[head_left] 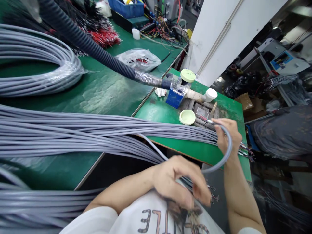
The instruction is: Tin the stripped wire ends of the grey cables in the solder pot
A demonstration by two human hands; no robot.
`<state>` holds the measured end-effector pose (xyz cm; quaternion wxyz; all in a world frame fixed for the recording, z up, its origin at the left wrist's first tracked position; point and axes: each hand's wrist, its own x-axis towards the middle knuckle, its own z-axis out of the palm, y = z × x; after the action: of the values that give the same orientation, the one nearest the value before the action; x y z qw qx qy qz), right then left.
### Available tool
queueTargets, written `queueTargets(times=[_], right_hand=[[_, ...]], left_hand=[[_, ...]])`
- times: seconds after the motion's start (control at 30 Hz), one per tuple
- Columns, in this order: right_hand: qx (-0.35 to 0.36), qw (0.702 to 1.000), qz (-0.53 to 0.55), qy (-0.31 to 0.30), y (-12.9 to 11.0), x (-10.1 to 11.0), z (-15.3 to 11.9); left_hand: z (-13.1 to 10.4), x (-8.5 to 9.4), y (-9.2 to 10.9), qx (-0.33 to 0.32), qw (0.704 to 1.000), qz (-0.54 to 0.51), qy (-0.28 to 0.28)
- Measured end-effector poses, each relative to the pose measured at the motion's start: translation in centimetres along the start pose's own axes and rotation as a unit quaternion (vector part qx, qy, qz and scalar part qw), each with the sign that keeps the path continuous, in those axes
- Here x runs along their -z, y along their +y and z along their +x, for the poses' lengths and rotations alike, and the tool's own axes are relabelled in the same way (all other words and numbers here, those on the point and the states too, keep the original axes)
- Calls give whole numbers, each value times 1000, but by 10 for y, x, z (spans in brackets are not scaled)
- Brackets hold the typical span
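Note:
My right hand [229, 135] is closed on a grey cable [227, 152], pinching it close to its stripped end. Thin coloured wires [202, 117] poke out of that end, over a square metal pot [201, 111] with a dull silvery surface. From the right hand the cable curves down and back behind my left hand [181, 182]. That left hand is curled in front of my shirt, thumb and fingers apart, with nothing visible between them. A long bundle of grey cables [117, 125] runs under the right hand, its stripped ends past the wrist.
Around the pot stand a pale green dish [187, 117], a white cup [211, 94], a green-lidded jar [188, 75] and a blue box [174, 98]. A ribbed black hose [97, 48] crosses above the table. Coiled grey cable [70, 70] and a plastic bag [140, 59] lie left.

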<state>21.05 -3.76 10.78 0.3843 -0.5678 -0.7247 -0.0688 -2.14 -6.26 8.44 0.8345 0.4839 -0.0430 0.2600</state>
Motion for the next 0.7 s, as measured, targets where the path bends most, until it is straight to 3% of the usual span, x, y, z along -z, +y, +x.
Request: queueTargets(times=[0.03,0.07,0.1,0.13,0.17,0.2,0.27,0.37,0.5,0.6,0.7], right_hand=[[-24,1000,-5,8,1,-1,8],[-45,999,0,11,1,-3,15],[-61,998,12,8,2,-5,21],[-74,997,27,2,2,-9,28],[-83,996,43,-7,2,-13,33],[-88,994,56,-18,2,-18,38],[-89,993,66,-40,3,-28,47],[-90,992,61,-66,5,-42,57],[-89,990,53,-97,7,-55,66],[-85,989,30,-118,7,-63,70],[-81,987,6,-139,7,-69,73]], left_hand=[[-1,-3,6,28,991,15,-128],[0,-5,8,36,976,27,-215],[2,-6,8,33,962,50,-265],[4,-5,3,27,959,91,-266],[6,-2,-5,15,964,146,-223],[8,2,-15,-9,968,211,-133],[11,15,-40,-48,942,332,0],[15,38,-72,-73,898,423,100],[15,56,-90,-79,877,452,144],[15,57,-91,-95,877,449,141],[16,57,-89,-83,859,490,122]])
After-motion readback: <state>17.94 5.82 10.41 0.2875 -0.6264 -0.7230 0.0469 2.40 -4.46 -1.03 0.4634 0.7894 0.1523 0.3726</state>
